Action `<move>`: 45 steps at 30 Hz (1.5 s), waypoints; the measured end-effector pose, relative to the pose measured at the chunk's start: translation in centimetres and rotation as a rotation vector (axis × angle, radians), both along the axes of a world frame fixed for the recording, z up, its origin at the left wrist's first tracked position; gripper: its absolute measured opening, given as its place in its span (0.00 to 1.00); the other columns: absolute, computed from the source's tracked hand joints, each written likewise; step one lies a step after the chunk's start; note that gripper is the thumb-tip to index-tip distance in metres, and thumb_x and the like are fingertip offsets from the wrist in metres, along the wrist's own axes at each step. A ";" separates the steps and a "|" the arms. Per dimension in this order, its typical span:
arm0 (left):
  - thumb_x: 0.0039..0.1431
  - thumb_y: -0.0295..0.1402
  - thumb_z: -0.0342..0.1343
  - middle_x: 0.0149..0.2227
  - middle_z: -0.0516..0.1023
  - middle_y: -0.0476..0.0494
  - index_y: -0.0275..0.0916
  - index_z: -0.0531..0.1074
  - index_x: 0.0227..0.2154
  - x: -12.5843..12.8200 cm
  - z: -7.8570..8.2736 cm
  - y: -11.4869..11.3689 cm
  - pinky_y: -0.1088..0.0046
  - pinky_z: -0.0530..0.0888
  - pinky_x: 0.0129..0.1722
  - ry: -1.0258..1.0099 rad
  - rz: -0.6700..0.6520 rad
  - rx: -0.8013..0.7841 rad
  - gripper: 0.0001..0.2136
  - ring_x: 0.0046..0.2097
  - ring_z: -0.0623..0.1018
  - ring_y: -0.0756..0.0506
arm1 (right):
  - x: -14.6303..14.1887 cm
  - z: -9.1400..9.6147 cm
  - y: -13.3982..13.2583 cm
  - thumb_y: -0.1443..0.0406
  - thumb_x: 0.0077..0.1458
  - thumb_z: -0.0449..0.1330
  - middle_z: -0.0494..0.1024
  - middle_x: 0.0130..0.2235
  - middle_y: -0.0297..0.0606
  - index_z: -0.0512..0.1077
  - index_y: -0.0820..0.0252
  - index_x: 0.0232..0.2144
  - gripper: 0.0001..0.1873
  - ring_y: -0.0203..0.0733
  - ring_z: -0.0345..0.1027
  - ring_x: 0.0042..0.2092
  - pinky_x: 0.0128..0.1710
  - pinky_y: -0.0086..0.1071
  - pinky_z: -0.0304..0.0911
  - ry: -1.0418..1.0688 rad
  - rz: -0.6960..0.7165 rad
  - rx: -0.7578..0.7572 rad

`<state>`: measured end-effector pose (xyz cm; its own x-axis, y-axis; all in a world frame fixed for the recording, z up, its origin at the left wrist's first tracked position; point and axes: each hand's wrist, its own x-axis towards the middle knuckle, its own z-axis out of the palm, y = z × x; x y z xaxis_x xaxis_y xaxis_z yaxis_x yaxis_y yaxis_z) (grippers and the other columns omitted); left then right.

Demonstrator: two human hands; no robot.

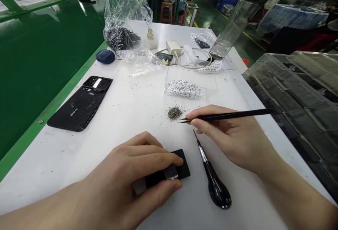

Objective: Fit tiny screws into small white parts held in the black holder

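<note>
The left hand [132, 170] clasps a small black rectangular block [183, 163] on the white worktop [79, 159]. The right hand [227, 135] pinches fine black tweezers [237, 114], their tips just beside a small heap of dark granules [175, 113], loose and unused.

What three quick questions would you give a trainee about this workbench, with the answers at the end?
1. Which hand holds the black tweezers?
2. True or false: the pile of dark granules lies loose on the white table, outside the clear bag of white pieces.
3. What lies on the table just right of the small black piece gripped by the left hand?
a) a phone case
b) a screwdriver with a black handle
c) a blue rounded case

Key: 1. The right hand. 2. True. 3. b.
</note>
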<state>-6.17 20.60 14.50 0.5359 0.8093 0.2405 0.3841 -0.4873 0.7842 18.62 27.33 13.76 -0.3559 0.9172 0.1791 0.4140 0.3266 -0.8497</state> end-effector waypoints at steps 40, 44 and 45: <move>0.65 0.20 0.65 0.43 0.88 0.52 0.47 0.79 0.56 -0.1 -0.3 -0.2 0.77 0.81 0.47 -0.083 -0.029 -0.107 0.20 0.45 0.82 0.48 | 0.3 -0.5 0.1 0.62 0.67 0.70 0.93 0.46 0.29 0.88 0.50 0.44 0.06 0.44 0.88 0.47 0.52 0.33 0.82 -0.078 -0.027 0.039; 0.66 0.21 0.65 0.44 0.88 0.53 0.47 0.79 0.57 -0.1 -0.5 -0.4 0.78 0.81 0.48 -0.083 -0.026 -0.110 0.20 0.45 0.82 0.49 | 0.3 -0.5 0.1 0.62 0.67 0.71 0.92 0.46 0.29 0.88 0.50 0.44 0.06 0.43 0.87 0.48 0.52 0.33 0.82 -0.070 -0.036 0.045; 0.66 0.21 0.64 0.44 0.88 0.53 0.47 0.79 0.57 -0.2 -0.6 -0.4 0.79 0.80 0.49 -0.082 -0.030 -0.111 0.21 0.45 0.82 0.50 | 0.4 -0.6 0.1 0.62 0.67 0.71 0.92 0.46 0.28 0.88 0.49 0.44 0.06 0.43 0.87 0.47 0.52 0.32 0.81 -0.071 -0.039 0.046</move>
